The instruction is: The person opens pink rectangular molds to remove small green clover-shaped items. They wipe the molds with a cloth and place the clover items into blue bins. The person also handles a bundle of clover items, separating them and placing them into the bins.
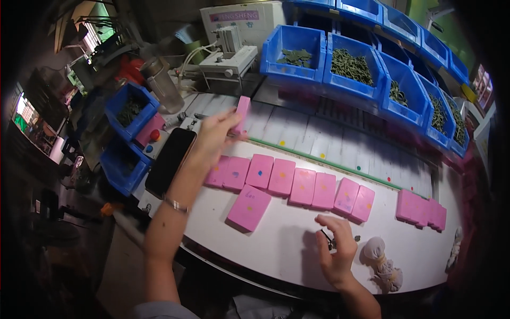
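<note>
Bright windows (pixel 99 33) break the gloom at left. A green wall (pixel 462 32) stands upper right, beyond the white table (pixel 210 223).

The left hand (pixel 215 132) holds a pink block (pixel 243 112).

Printed lettering is carried by a strip (pixel 234 16) on a white panel (pixel 270 25). Handwriting is noted on a pink block (pixel 248 208).

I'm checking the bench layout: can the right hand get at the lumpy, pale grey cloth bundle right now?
Probably yes: the bundle lies on the white tabletop just right of the right hand, with no barrier visible between them.
</note>
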### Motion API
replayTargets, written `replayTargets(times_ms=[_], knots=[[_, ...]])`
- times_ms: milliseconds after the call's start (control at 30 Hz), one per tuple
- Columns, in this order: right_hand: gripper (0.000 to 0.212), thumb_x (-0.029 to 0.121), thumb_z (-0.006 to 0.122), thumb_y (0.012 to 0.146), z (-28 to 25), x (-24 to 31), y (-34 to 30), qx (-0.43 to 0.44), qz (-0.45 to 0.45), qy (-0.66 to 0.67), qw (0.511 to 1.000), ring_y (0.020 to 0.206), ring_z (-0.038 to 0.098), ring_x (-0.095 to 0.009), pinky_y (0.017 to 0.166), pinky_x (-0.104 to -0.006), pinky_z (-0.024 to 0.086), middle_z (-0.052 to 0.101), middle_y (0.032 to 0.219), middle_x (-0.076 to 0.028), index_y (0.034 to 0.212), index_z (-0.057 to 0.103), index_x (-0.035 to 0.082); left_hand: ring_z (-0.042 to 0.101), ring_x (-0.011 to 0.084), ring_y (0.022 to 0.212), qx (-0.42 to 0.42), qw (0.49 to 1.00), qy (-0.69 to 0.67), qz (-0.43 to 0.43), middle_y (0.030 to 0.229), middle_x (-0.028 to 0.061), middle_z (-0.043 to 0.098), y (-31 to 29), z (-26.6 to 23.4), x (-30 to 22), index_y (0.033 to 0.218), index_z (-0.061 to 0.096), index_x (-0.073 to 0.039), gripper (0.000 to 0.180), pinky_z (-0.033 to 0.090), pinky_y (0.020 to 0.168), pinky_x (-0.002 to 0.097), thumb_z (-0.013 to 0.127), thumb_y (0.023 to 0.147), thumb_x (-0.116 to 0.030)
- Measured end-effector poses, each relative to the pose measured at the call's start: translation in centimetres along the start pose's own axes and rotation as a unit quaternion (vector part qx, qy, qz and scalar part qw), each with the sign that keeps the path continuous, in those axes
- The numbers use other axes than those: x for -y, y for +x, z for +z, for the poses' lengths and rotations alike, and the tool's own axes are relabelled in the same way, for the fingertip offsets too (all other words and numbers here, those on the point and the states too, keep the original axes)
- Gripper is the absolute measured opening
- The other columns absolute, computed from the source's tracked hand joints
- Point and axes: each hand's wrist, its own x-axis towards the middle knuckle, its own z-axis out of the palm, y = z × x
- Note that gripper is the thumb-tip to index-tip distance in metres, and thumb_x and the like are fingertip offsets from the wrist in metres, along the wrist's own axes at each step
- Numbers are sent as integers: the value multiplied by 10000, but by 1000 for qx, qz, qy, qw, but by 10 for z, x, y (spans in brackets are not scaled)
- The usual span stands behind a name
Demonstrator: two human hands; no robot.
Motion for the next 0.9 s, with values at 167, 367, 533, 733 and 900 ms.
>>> replayTargets(times_ms=[167,367,533,733,900], knots=[[322,-84,609,696,8,-2,-6,49,-26,4,998,784,563,-289,682,-348,460,596,890,-134,1008,600,-5,634,220,855,-217,814,530,99,886,141,659,98,-52,5,975,641,-2,466,505,729,345,772,597,-240],[315,-97,594,689,-2,0,-3,52,-38,-5,998,771,564,-291,670,-347,460,594,875,-134,991,603,-8,586,344,904,-215,723,640,148,945,210,605,124,-58,16,901,634,-24,386,468,811,397,763,613,-248],[327,-107,582,677,-3,-6,-3,58,-32,-2,998,757,563,-293,659,-347,462,592,878,-141,993,599,-27,544,366,923,-105,714,647,244,992,216,542,28,3,10,1086,551,6,456,448,789,417,638,815,-350],[292,-93,602,699,-3,-3,-7,67,-24,37,997,738,558,-286,633,-332,460,590,859,-141,983,598,-27,552,366,934,75,694,713,63,1065,223,511,-131,52,23,1241,401,47,725,470,791,422,679,757,-417],[114,55,662,790,-12,7,-12,141,108,189,966,578,541,-167,537,-268,442,577,695,-80,838,579,-6,509,343,1039,189,858,464,116,1122,205,475,-160,64,18,1282,371,43,720,450,862,375,737,713,-203]])
